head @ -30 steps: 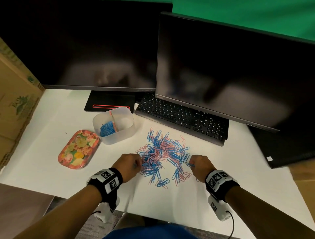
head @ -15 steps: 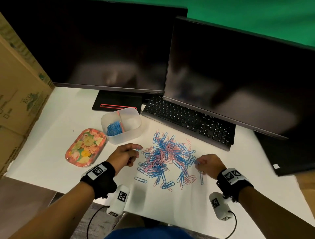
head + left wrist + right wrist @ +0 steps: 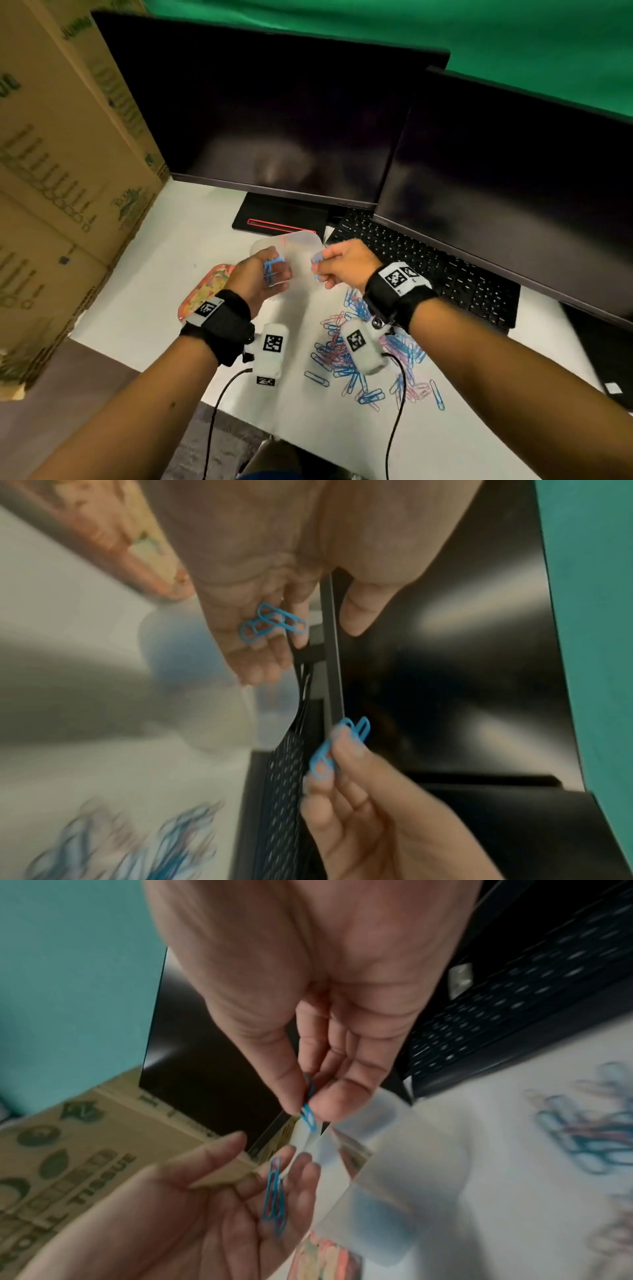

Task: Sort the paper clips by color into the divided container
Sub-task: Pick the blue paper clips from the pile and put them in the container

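The near edge of the white counter (image 3: 462,442) runs just beyond the forearms, and bare surface lies left of the loose pile of blue and pink paper clips (image 3: 359,356), which spreads toward the right; they are too many and too tangled to count. Both hands hover above the counter, over the translucent divided container (image 3: 294,240). The left hand (image 3: 260,277) is turned palm up, its fingers (image 3: 260,666) loosely cupped with a few blue clips (image 3: 274,620) resting on them, about three. The right hand (image 3: 342,263) pinches blue clips (image 3: 332,748) between thumb and fingertips, about two. The hands are near each other but apart. The container's contents are blurred and partly hidden; a blue smear shows in one compartment in the wrist views. A floral tray (image 3: 209,287) lies on the counter just left of the container. Behind sit one black keyboard (image 3: 445,274) and two dark monitors (image 3: 274,120), closing off the far side, and a cardboard box (image 3: 61,171) walls in the left edge.
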Demonstrator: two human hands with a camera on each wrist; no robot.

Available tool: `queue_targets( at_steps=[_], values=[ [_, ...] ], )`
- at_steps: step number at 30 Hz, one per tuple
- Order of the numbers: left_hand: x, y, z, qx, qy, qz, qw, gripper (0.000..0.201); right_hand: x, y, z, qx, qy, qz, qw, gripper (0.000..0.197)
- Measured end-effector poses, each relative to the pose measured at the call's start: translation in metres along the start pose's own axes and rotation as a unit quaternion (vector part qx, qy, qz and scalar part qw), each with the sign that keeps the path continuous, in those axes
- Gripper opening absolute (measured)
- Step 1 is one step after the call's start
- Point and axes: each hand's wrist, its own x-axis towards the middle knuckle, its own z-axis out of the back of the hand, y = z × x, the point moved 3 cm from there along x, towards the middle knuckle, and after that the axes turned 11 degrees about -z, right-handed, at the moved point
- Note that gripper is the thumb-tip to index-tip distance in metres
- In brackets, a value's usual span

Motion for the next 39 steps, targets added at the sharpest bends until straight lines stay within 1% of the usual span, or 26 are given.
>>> queue_targets(
  at_steps=[2, 4, 6, 7, 8, 9, 10, 11, 13, 15, 16, 17, 18, 19, 20, 22, 23, 24, 25, 27, 28, 30, 33, 36, 38, 39],
  values=[
    [0.008, -0.012, 0.005, 0.002, -0.045, -0.014, 0.999, 0.013, 0.018, 0.018, -0.02, -0.046, -0.015, -0.01, 0.999, 0.009],
    [0.013, -0.021, 0.005, 0.022, -0.067, -0.015, 0.997, 0.017, 0.031, 0.028, -0.033, -0.071, -0.024, -0.025, 0.997, 0.013],
    [0.018, -0.027, 0.003, 0.059, -0.063, -0.015, 0.996, 0.018, 0.037, 0.034, -0.044, -0.092, -0.01, -0.028, 0.995, 0.003],
    [0.021, -0.028, 0.002, 0.077, -0.058, -0.015, 0.995, 0.022, 0.04, 0.034, -0.046, -0.105, -0.004, -0.026, 0.994, 0.01],
    [0.023, -0.028, 0.001, 0.094, -0.052, -0.015, 0.994, 0.031, 0.042, 0.032, -0.045, -0.109, -0.009, -0.025, 0.994, 0.017],
    [0.024, -0.028, 0.001, 0.111, -0.047, -0.016, 0.993, 0.04, 0.041, 0.029, -0.041, -0.113, -0.015, -0.024, 0.993, 0.021],
    [0.025, -0.026, 0.001, 0.127, -0.041, -0.02, 0.991, 0.043, 0.039, 0.025, -0.034, -0.124, -0.028, -0.015, 0.992, 0.019],
    [0.026, -0.025, 0.002, 0.14, -0.037, -0.032, 0.989, 0.041, 0.036, 0.02, -0.026, -0.136, -0.041, -0.007, 0.99, 0.015],
    [0.026, -0.022, 0.004, 0.177, -0.041, -0.071, 0.981, 0.025, 0.027, 0.002, -0.004, -0.127, -0.056, -0.011, 0.99, 0.006],
    [0.02, -0.016, 0.004, 0.231, -0.033, -0.142, 0.962, 0.012, 0.015, -0.023, 0.022, -0.101, -0.073, -0.025, 0.992, 0.012],
    [0.014, -0.012, 0.003, 0.262, -0.005, -0.179, 0.948, 0.008, 0.006, -0.035, 0.034, -0.101, -0.088, -0.026, 0.991, 0.014],
    [0.006, -0.004, -0.002, 0.296, 0.041, -0.212, 0.93, 0.01, -0.004, -0.05, 0.048, -0.126, -0.109, -0.026, 0.986, 0.016],
    [-0.003, 0.005, -0.006, 0.338, 0.095, -0.239, 0.905, 0.014, -0.014, -0.067, 0.06, -0.176, -0.132, -0.025, 0.975, 0.019],
    [-0.013, 0.016, -0.01, 0.388, 0.155, -0.255, 0.872, 0.017, -0.026, -0.083, 0.07, -0.228, -0.147, -0.027, 0.962, 0.022],
    [-0.022, 0.03, -0.016, 0.446, 0.213, -0.263, 0.829, 0.018, -0.039, -0.1, 0.078, -0.265, -0.145, -0.029, 0.953, 0.024],
    [-0.036, 0.058, -0.018, 0.567, 0.3, -0.269, 0.718, 0.011, -0.056, -0.135, 0.088, -0.289, -0.133, -0.052, 0.947, 0.023],
    [-0.041, 0.07, -0.018, 0.615, 0.327, -0.265, 0.666, 0.011, -0.065, -0.151, 0.092, -0.32, -0.12, -0.082, 0.936, 0.02],
    [-0.043, 0.083, -0.017, 0.652, 0.346, -0.252, 0.626, 0.015, -0.071, -0.167, 0.096, -0.338, -0.117, -0.108, 0.928, 0.02],
    [-0.047, 0.095, -0.017, 0.678, 0.361, -0.236, 0.595, 0.02, -0.078, -0.184, 0.1, -0.361, -0.121, -0.13, 0.916, 0.023],
    [-0.051, 0.113, -0.015, 0.717, 0.379, -0.206, 0.548, 0.023, -0.088, -0.208, 0.106, -0.378, -0.134, -0.158, 0.902, 0.028],
    [-0.053, 0.119, -0.014, 0.727, 0.383, -0.201, 0.533, 0.021, -0.089, -0.221, 0.107, -0.382, -0.144, -0.162, 0.898, 0.029],
    [-0.053, 0.126, -0.012, 0.741, 0.38, -0.196, 0.518, 0.016, -0.094, -0.238, 0.101, -0.392, -0.146, -0.167, 0.893, 0.032],
    [-0.051, 0.131, -0.011, 0.744, 0.376, -0.203, 0.513, 0.012, -0.096, -0.25, 0.09, -0.391, -0.147, -0.155, 0.895, 0.028],
    [-0.052, 0.13, -0.013, 0.736, 0.365, -0.216, 0.529, 0.01, -0.091, -0.253, 0.087, -0.365, -0.165, -0.152, 0.903, 0.025],
    [-0.051, 0.129, -0.013, 0.727, 0.356, -0.214, 0.546, 0.008, -0.087, -0.253, 0.087, -0.341, -0.163, -0.159, 0.912, 0.028],
    [-0.05, 0.128, -0.013, 0.721, 0.349, -0.21, 0.561, 0.009, -0.086, -0.253, 0.088, -0.331, -0.163, -0.162, 0.915, 0.029]
  ],
)
